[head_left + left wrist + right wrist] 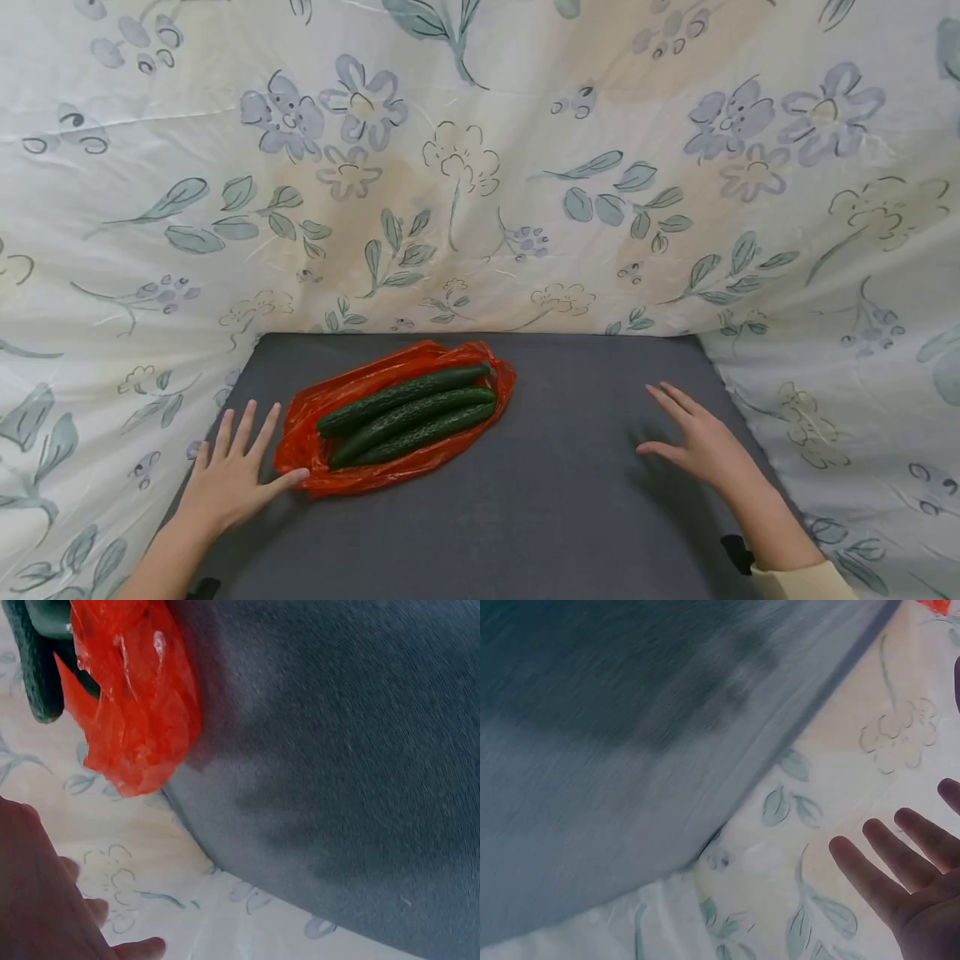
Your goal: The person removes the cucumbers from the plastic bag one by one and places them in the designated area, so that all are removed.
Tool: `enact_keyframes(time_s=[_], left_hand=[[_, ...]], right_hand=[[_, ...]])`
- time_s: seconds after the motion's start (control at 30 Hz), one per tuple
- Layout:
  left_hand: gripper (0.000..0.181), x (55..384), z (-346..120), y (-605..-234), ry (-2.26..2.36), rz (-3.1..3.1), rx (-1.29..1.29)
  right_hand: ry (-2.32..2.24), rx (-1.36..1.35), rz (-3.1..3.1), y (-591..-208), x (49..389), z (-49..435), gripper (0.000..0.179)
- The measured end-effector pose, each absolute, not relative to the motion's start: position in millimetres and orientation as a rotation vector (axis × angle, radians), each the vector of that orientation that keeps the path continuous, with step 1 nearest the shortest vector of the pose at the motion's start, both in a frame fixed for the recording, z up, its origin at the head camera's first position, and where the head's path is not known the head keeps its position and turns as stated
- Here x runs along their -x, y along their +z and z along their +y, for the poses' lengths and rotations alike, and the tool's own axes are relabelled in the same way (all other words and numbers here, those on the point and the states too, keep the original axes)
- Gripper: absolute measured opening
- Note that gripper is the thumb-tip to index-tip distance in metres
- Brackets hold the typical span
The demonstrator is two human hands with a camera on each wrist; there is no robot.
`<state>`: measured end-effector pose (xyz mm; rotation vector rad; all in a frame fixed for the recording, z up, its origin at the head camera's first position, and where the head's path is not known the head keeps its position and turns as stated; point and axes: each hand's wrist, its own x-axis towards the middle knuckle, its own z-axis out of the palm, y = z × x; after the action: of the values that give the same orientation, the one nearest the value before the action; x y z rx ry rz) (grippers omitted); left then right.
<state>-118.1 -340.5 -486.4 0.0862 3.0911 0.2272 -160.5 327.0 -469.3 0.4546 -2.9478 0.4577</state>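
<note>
Three dark green cucumbers [412,414] lie side by side in a red plastic bag [390,482], left of the middle of the table. In the head view my left hand [231,483] has its fingers spread beside the bag's left end, with the thumb tip overlapping the bag's edge. My right hand [701,446] hovers over the table's right side, holding nothing, its thumb apart from its straight fingers. The left wrist view shows the crumpled bag end [142,705] and part of the left hand [45,900]. Spread fingers of the right hand [907,877] show in the right wrist view.
A dark grey table surface [570,467] lies under everything. Floral cloth [480,208] rises behind the table's far edge and hangs along its left and right sides. Dark wrist straps [737,554] show at the bottom of the head view.
</note>
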Motion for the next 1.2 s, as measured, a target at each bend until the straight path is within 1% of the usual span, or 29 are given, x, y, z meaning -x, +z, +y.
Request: enact_keyframes(time_s=[0.27,0.43,0.63,0.77,0.97,1.2], left_hand=[[0.107,124,-337,-488,0.345,3.012,-0.058],[0.102,129,-335,-490,0.432,2.955,-0.068],[0.097,135,-332,-490,0.501,2.875,-0.011],[0.094,138,-329,-489,0.658,2.836,0.002],[0.095,139,-326,-490,0.828,2.811,0.059],[0.095,136,-326,-493,0.853,2.82,0.044]], right_hand=[[0.58,-0.538,-2.821,-474,171,307,0.091],[0.658,-0.538,-2.807,-476,179,295,0.089],[0.721,-0.562,-2.785,-475,189,277,0.09],[0.756,-0.591,-2.759,-474,194,266,0.09],[0.849,-0.626,-2.766,-473,199,251,0.088],[0.936,-0.662,-2.766,-471,206,232,0.086]])
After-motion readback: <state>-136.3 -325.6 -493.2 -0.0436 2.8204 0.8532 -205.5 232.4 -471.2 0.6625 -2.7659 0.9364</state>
